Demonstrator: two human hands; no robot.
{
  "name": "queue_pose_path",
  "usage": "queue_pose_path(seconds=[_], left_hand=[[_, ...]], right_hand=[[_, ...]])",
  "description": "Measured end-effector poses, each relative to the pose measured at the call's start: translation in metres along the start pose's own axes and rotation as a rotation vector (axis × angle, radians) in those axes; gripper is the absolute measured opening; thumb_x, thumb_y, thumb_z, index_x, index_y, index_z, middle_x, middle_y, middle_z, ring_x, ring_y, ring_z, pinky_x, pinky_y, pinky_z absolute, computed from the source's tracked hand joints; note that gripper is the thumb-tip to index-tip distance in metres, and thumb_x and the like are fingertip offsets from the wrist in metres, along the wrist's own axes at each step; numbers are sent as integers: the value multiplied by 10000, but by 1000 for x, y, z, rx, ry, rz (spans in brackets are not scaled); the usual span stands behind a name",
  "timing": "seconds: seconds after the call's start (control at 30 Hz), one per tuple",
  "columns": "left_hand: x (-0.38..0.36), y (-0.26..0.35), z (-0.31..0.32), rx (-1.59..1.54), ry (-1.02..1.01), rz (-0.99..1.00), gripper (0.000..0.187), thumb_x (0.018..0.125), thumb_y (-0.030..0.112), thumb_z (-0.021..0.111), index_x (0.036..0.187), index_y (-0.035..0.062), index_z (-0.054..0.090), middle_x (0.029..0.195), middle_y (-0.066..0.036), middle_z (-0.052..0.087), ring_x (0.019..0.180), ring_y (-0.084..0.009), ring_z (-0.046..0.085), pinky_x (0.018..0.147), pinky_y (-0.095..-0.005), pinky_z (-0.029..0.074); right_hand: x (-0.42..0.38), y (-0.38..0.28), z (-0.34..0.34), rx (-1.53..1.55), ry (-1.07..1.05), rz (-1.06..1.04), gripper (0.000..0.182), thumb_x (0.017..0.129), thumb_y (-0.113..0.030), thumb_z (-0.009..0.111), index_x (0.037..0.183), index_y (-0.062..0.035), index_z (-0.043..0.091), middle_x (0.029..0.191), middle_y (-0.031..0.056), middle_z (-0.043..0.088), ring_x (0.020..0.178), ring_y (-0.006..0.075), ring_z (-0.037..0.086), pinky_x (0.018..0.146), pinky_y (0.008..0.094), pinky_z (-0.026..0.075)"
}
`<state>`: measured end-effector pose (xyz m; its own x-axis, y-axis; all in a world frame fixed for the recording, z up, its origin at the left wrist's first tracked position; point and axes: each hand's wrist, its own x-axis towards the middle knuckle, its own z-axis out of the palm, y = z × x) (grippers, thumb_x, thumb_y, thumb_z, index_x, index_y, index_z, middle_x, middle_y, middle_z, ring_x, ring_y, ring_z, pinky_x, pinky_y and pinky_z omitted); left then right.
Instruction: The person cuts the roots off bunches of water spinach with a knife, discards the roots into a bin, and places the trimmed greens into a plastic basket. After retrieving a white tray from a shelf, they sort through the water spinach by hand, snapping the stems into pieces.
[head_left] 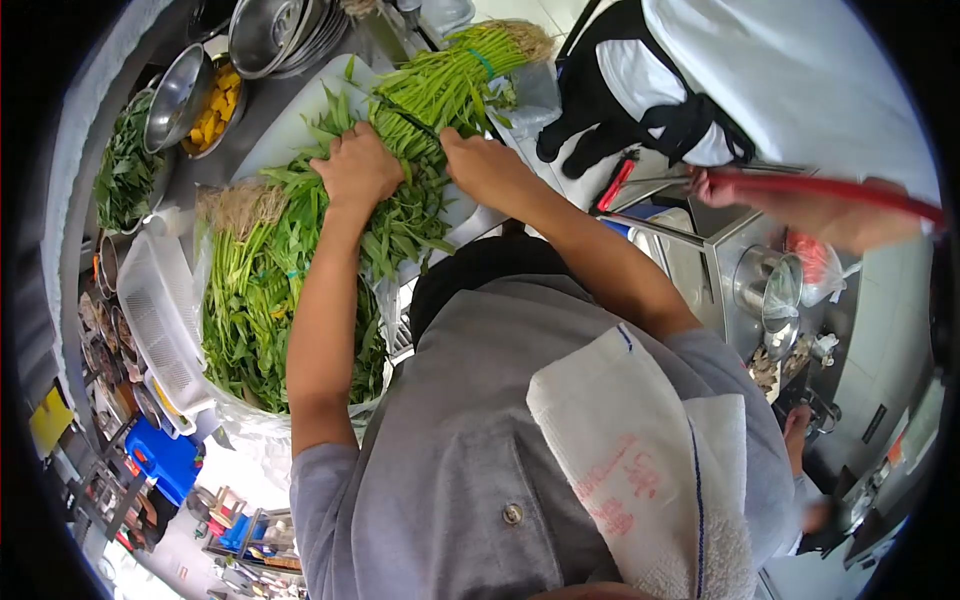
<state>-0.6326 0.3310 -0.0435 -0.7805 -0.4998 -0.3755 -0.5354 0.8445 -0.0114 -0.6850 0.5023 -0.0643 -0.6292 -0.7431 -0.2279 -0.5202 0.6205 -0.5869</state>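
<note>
A bunch of long-stemmed green vegetables (450, 75), tied with a green band, lies across a white cutting board (290, 125). My left hand (357, 170) presses down on its leafy part. My right hand (487, 167) is closed on the handle of a knife (410, 118), whose dark blade lies across the stems just beyond my left hand. A larger heap of the same greens (250, 300), roots still on, fills a bag-lined container to the left under my left forearm.
Steel bowls (270, 35) are stacked at the back, one holding yellow pieces (215, 105), another leaves (125, 170). A white plastic basket (160, 310) stands left of the greens. On the right, another person in a white apron (790, 80) holds a red-handled tool (830, 190) over a steel counter.
</note>
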Motion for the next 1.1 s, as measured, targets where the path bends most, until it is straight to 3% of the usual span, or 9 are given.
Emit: queue_pose_path(seconds=[0.2, 0.47, 0.7, 0.77, 0.83, 0.9, 1.1], left_hand=[[-9, 4, -11, -7, -44, -29, 807, 678, 503, 819, 1242, 12, 517, 1300, -181, 583, 1242, -327, 527, 1041, -609, 309], [-10, 5, -2, -8, 11, -60, 875, 692, 482, 829, 1313, -11, 460, 1358, -187, 538, 1268, -347, 508, 1058, -642, 283], [-10, 2, -1, -7, 21, -30, 876, 659, 503, 833, 1273, -13, 480, 1299, -208, 577, 1222, -365, 542, 1034, -630, 324], [-12, 0, 0, -20, 35, -47, 873, 649, 503, 835, 1263, -12, 487, 1289, -205, 582, 1219, -366, 542, 1031, -623, 330], [-13, -3, 0, -40, 51, -52, 871, 639, 503, 837, 1252, -11, 494, 1278, -201, 588, 1216, -367, 542, 1028, -617, 336], [-13, -4, 0, -73, 60, -19, 838, 628, 486, 840, 1224, -6, 517, 1253, -197, 597, 1210, -354, 542, 1017, -611, 345], [-12, -7, 4, -101, 74, 20, 780, 619, 457, 841, 1174, 1, 539, 1226, -197, 608, 1194, -347, 549, 1002, -606, 355]], right_hand=[[10, -7, 3, -52, -2, -36, 183, 878, -80, 499, 1011, 44, 524, 882, 261, 681, 847, 418, 689, 710, 496, 559], [11, -6, 4, -14, 81, -76, 201, 866, -66, 534, 1036, 40, 539, 908, 240, 691, 861, 378, 702, 717, 458, 572], [-6, 15, 2, 115, 40, -1, 229, 871, -96, 515, 1064, 27, 523, 888, 262, 681, 870, 405, 684, 725, 486, 552], [-28, 28, -11, 295, 2, -8, 183, 902, -123, 485, 1031, 3, 515, 783, 229, 662, 682, 351, 689, 580, 454, 550], [-56, 38, -37, 723, -236, 244, 150, 935, -159, 456, 977, -19, 491, 659, 143, 594, 469, 251, 616, 406, 381, 487], [-81, 65, -31, 880, -313, 281, 158, 950, -186, 450, 948, -30, 470, 606, 72, 509, 362, 167, 522, 316, 314, 408], [-97, 82, -16, 927, -430, 387, 143, 964, -184, 460, 952, -41, 463, 606, 45, 487, 382, 141, 495, 337, 290, 400]])
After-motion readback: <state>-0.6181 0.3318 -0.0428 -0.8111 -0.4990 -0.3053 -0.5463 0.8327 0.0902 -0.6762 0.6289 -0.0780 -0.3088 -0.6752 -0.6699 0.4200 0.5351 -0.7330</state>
